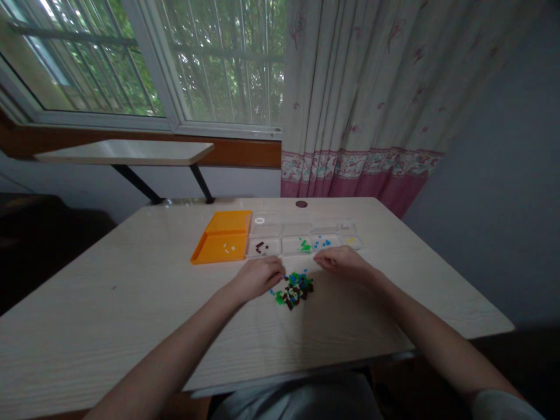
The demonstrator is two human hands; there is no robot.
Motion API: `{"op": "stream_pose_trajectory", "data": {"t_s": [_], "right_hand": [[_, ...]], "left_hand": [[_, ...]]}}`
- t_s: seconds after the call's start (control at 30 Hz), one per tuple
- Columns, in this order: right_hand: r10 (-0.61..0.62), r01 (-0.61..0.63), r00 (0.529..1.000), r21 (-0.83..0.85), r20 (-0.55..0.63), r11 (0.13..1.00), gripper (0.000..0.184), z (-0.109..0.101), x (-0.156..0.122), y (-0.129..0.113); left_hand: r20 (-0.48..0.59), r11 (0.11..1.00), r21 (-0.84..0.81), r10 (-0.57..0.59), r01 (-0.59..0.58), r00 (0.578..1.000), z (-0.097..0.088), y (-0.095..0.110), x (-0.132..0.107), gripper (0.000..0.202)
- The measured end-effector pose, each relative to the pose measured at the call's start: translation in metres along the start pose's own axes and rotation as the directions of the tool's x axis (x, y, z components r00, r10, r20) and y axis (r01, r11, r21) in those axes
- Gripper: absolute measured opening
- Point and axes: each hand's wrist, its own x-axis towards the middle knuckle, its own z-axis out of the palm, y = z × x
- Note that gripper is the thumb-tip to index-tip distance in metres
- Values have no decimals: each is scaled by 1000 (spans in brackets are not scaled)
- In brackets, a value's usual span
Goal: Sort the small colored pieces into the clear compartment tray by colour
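Observation:
A mixed pile of small toy building bricks (297, 290) in green, blue, brown and cream lies on the table. At the left edge of that pile is my left hand (261, 275), its fingers pinched together; anything between the fingertips is too small to make out. My right hand (339, 262) is curled closed just in front of the clear compartment trays, right of the pile, and its fingers hide whatever they may hold. Within the trays sit brown pieces (261, 248), green pieces (304, 245), blue pieces (322, 242) and a few yellow pieces (351, 240).
An orange tray (227, 231) with several cream pieces (228, 248) adjoins the clear trays on the left. A dark round disc (301, 204) is at the back of the table (131, 309). A raised shelf (126, 153) stands at the back left, before the window; curtains (350, 116) hang behind.

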Motion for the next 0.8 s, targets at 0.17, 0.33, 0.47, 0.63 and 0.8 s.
{"op": "stream_pose_trajectory", "data": {"t_s": [0.17, 0.33, 0.47, 0.63, 0.8], "right_hand": [[-77, 82, 991, 48, -108, 995, 21, 15, 3, -24], [-69, 86, 985, 110, -156, 990, 17, 22, 7, -38], [-90, 109, 986, 137, -139, 984, 15, 22, 8, -41], [-123, 131, 988, 85, -95, 988, 15, 22, 7, -43], [-170, 187, 964, 65, -203, 980, 14, 19, 7, -38]], "left_hand": [[-112, 994, -106, -22, 10, 993, -2, 7, 3, 21], [-186, 973, -229, -5, -38, 983, -4, 20, 8, 20], [-191, 981, -183, 26, -62, 981, -2, 21, 8, 20], [-193, 983, -157, 60, -91, 979, 2, 19, 8, 22], [-224, 965, -249, 28, -85, 974, 1, 19, 8, 20]]}}
